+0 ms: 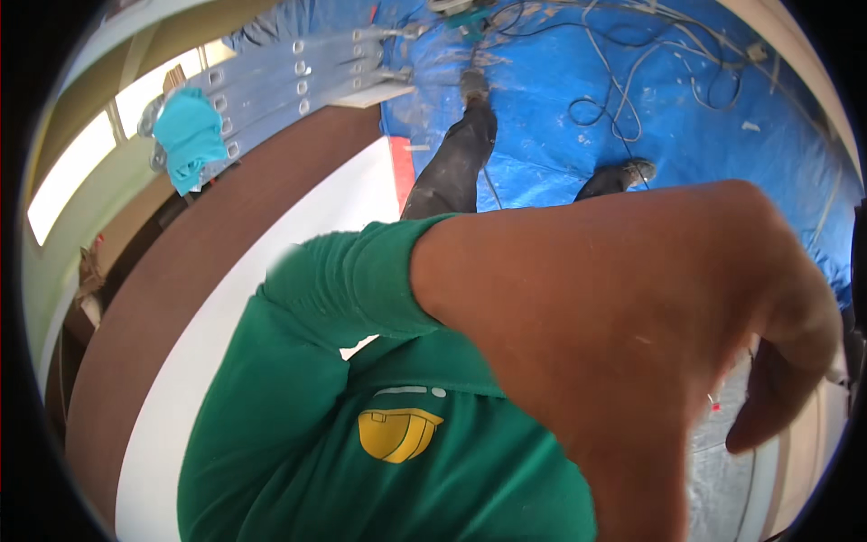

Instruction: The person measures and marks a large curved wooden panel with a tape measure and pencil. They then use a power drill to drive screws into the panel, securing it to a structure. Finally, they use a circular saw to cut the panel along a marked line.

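My left hand (623,316) fills the right half of the head view, very close up, its back toward me. A green sleeve (352,280) with a gathered cuff leads to it from the left. One finger (781,388) bends downward at the right, apart from the thumb side, which runs off the lower edge. Nothing shows in the gap between them, and the other fingers are hidden. My right hand is not in view. Beneath the arm is my green top with a yellow hard-hat print (397,435).
My shoes (639,170) stand on a blue tarp (533,135). Loose cables (623,90) and a teal power tool (467,20) lie ahead. At the left are a long brown-and-white panel (226,212) and a metal ladder (271,81) with a turquoise cloth (190,135) over it.
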A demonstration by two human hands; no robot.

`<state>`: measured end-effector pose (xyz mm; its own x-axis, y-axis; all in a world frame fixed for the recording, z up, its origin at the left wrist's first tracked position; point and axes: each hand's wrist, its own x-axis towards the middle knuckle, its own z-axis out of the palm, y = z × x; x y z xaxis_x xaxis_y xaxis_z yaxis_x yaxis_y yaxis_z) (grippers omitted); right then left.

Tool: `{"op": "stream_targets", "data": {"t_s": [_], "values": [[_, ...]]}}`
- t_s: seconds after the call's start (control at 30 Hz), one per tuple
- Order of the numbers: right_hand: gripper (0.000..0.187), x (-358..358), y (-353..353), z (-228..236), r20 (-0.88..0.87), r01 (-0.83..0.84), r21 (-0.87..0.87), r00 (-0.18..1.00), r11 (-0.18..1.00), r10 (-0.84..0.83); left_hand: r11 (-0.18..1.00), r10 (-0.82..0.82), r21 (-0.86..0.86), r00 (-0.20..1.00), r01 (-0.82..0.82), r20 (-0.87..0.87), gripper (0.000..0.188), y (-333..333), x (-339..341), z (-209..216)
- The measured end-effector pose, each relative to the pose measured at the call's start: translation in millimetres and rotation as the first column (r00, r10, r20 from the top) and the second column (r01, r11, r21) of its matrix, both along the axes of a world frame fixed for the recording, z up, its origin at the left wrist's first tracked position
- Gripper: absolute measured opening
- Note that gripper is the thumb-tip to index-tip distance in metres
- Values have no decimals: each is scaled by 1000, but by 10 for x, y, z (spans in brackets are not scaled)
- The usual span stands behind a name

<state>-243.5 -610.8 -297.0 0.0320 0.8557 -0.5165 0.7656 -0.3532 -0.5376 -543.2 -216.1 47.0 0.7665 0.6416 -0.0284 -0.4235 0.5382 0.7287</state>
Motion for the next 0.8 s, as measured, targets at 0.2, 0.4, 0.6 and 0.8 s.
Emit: {"op": "stream_targets", "data": {"t_s": [0.2, 0.4, 0.6, 0.8], "values": [[44, -1281, 1764, -748, 66, -284, -172, 952, 943, 298, 961, 231, 125, 473, -246, -850, 46, -835, -1930, -2169], [62, -3156, 3433, -2563, 104, -556, -1, 827, 831, 553, 902, -414, -331, -336, -278, -846, 94, -2258, -2780, -3971], [60, -5078, 4936, -3875, 370, -851, 320, 517, 417, 772, 888, -445, -366, -323, -278, -835, 88, -2348, -3007, -4089], [70, -5715, 5270, -4337, 120, -874, -127, 455, 468, 882, 884, -455, -375, -322, -280, -831, 85, -2257, -3163, -4135]]}}
